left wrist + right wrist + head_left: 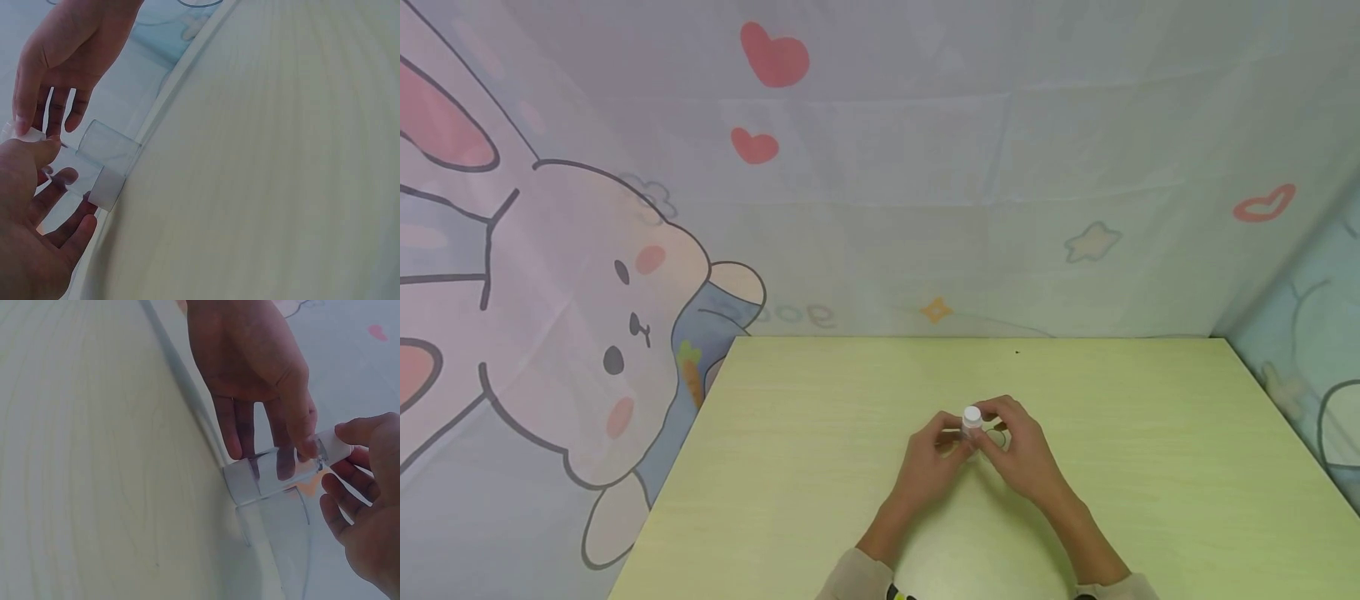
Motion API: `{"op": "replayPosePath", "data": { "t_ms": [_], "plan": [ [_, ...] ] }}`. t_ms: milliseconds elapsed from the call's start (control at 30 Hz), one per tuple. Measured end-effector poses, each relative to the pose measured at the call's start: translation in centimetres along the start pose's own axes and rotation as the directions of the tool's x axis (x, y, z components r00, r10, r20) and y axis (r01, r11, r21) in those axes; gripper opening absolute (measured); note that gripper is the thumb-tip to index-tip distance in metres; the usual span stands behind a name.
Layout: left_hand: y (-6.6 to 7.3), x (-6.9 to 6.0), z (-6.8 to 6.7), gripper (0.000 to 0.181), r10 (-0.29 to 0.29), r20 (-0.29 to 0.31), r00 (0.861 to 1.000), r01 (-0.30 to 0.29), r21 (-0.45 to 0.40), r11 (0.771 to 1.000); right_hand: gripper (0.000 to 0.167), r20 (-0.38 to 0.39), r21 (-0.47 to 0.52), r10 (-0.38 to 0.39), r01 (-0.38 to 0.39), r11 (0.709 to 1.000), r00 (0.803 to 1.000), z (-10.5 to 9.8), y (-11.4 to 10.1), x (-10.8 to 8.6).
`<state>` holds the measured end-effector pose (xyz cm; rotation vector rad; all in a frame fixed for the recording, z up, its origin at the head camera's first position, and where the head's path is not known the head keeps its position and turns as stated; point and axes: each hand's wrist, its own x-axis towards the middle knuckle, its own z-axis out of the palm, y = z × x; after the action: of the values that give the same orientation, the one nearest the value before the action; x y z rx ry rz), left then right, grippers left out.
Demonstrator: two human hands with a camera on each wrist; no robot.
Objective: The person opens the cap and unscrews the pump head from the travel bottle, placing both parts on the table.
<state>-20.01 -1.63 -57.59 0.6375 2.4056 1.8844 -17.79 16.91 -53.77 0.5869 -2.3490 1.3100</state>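
Observation:
A small clear bottle (275, 470) with a white cap (972, 413) and a white lower end (107, 189) stands upright on the table in the head view. My left hand (928, 462) grips its clear body, thumb close to the neck in the right wrist view. The thumb and fingers of my right hand (1018, 450) pinch the white cap at the top. Beside the bottle, on the right hand's side, stands a clear cup (111, 147); that hand partly hides it from the head view. Whether the cap is loose, I cannot tell.
The pale yellow-green table (805, 433) stretches out on both sides of the hands. Behind it hangs a printed cloth (880, 167) with hearts and a large rabbit. A tiny dark speck (1017, 352) lies near the table's back edge.

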Motion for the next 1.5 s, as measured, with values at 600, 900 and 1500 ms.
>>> {"op": "replayPosePath", "data": {
  "t_ms": [600,900,1500],
  "plan": [
    [0.00,-0.10,-0.02,0.022,0.013,0.001,1.000,-0.013,0.019,1.000,0.033,-0.046,-0.010,0.103,-0.103,0.995,0.994,0.46,-0.39,-0.23],
    [0.21,-0.09,0.05,0.024,-0.003,-0.004,1.000,0.003,0.021,1.000,0.029,-0.040,-0.007,0.089,-0.089,0.996,0.995,0.41,-0.33,-0.16],
    [0.22,-0.09,-0.03,0.021,0.023,0.001,1.000,-0.023,0.017,1.000,0.028,-0.039,-0.020,0.024,-0.025,0.999,0.999,0.20,-0.24,-0.01]
  ]
}}
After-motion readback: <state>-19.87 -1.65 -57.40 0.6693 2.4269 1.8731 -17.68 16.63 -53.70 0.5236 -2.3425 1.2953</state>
